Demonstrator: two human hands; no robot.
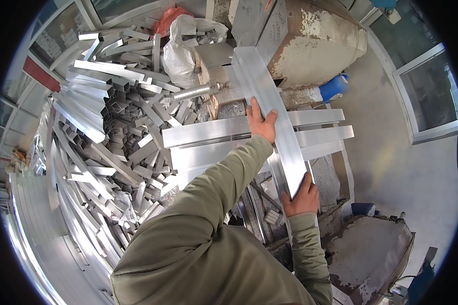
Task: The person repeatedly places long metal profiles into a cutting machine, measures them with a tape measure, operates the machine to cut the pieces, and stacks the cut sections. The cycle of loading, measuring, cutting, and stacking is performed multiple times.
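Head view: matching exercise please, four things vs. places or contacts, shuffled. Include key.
Things
1. Long silver profile
2. Right hand
3. White bag
4. Left hand

Places or contacts
A. Beside the pile of metal pieces, toward the picture's top
B. Partway along the profile
C. Touched by both hands
D. At the profile's end nearest the person

Pairs: 1-C, 2-D, 3-A, 4-B

A smooth grey floor (384, 152) runs along the right, catching a soft sheen, beside white-framed glass panels (428, 92); more framed panes (49, 47) stand at the upper left.
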